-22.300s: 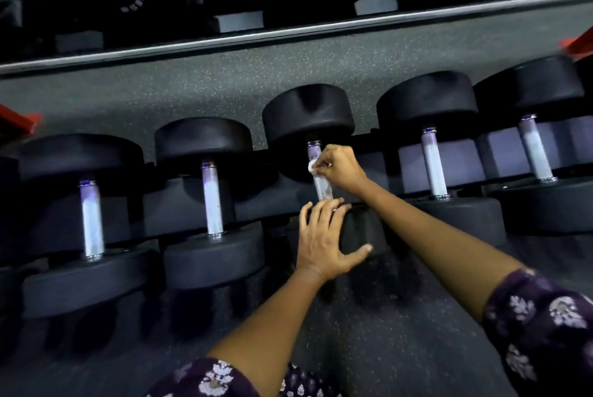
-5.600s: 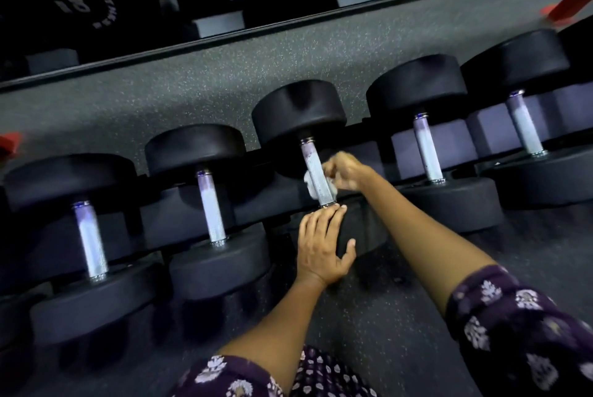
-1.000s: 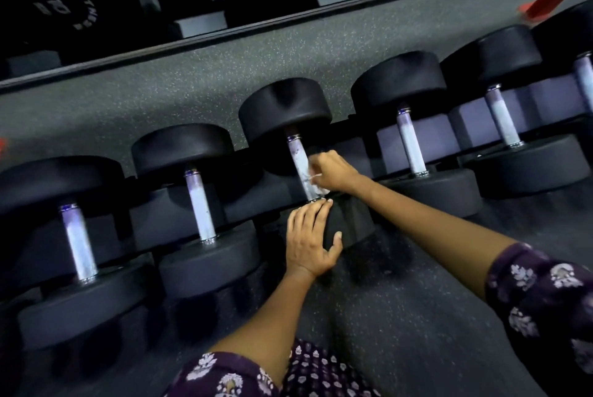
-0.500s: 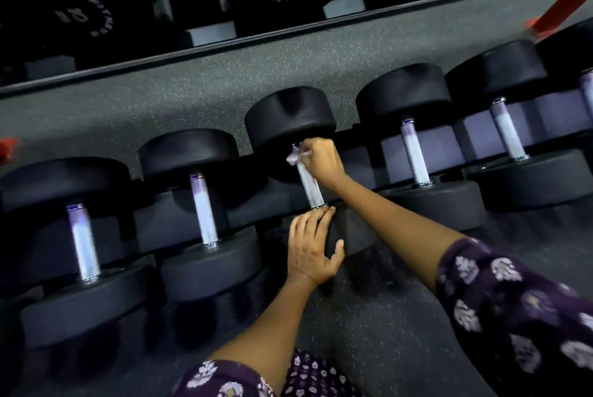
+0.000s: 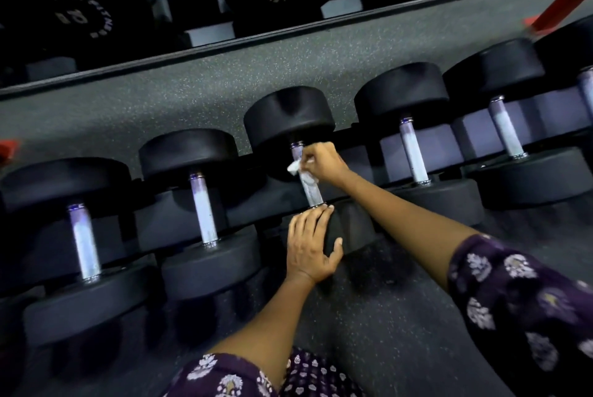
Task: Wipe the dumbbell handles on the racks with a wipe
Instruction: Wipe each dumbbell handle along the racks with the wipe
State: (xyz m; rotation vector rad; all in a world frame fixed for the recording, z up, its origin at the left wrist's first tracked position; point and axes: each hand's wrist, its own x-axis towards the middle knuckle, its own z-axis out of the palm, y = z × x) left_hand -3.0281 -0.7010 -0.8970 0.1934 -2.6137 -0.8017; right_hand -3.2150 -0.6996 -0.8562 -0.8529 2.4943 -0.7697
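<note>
Dumbbell handle wiped by right hand gripping wipe.

White wipe, black dumbbells, purple floral sleeve

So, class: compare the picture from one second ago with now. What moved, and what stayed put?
The right hand slid the wipe up the handle, from near its lower end toward the upper weight. The left hand stayed flat on the lower weight, and the dumbbell stayed racked.
</note>
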